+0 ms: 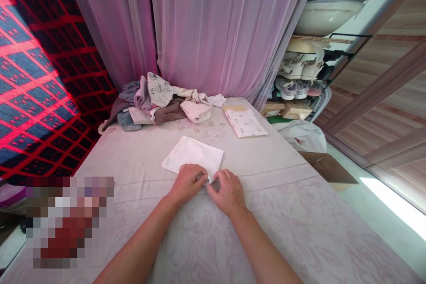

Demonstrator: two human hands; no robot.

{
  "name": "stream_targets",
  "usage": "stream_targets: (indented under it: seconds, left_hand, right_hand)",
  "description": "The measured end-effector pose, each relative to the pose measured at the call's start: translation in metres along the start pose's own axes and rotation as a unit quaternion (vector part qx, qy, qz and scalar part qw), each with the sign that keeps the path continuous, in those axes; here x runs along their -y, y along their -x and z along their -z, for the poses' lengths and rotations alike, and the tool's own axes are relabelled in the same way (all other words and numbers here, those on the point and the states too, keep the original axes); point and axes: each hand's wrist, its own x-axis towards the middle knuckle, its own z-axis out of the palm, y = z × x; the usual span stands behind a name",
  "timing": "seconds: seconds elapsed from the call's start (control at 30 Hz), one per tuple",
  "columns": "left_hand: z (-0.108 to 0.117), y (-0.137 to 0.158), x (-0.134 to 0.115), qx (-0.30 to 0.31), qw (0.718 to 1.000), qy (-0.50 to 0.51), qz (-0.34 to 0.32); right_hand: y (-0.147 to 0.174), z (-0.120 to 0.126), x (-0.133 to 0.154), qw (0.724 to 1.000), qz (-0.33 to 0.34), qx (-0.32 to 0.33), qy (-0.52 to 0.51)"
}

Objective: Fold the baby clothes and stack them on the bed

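A white folded cloth [195, 154] lies flat on the patterned bedsheet [282, 226], just in front of me. Its near corner runs between my two hands. My left hand [189, 182] pinches that corner with thumb and fingers from the left. From the right, my right hand [228, 191] has its thumb and fingertips closed on the same corner. The fingertips of both hands almost meet there. What exactly they grip at the corner is small and partly hidden by the fingers.
A heap of clothes [159, 102] lies at the far left of the bed, by a purple curtain [213, 26]. A printed folded cloth [246, 123] rests at the far right. Past the right edge stand a cardboard box [324, 166] and a shoe rack [299, 69]. A blurred-out patch covers the lower left.
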Motion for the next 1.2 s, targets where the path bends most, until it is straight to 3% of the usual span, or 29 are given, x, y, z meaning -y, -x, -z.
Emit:
stream_targets:
  seconds: [0.17, 0.43, 0.7, 0.83, 1.03, 1.2]
  left_hand:
    - [-0.002, -0.002, 0.0, -0.007, 0.999, 0.037, 0.012]
    - [-0.005, -0.001, 0.003, -0.005, 1.0, 0.028, 0.013]
    - [-0.001, -0.001, 0.006, 0.018, 0.999, 0.021, -0.037]
    - [-0.001, -0.001, 0.007, 0.034, 0.998, 0.006, -0.05]
    - [-0.006, 0.002, 0.011, 0.013, 0.998, -0.008, -0.058]
    - [-0.007, 0.004, 0.01, 0.015, 0.998, -0.016, -0.053]
  right_hand:
    - [0.001, -0.004, 0.007, 0.997, -0.013, -0.014, 0.069]
    - [0.0, -0.006, 0.015, 0.991, -0.041, 0.033, 0.123]
    - [0.011, -0.001, 0.017, 0.985, -0.032, 0.055, 0.16]
    - [0.015, 0.001, 0.016, 0.987, -0.01, 0.056, 0.15]
    - [0.016, 0.007, 0.004, 0.997, 0.015, 0.026, 0.072]
    - [0.017, 0.007, -0.001, 0.995, 0.066, 0.073, 0.025]
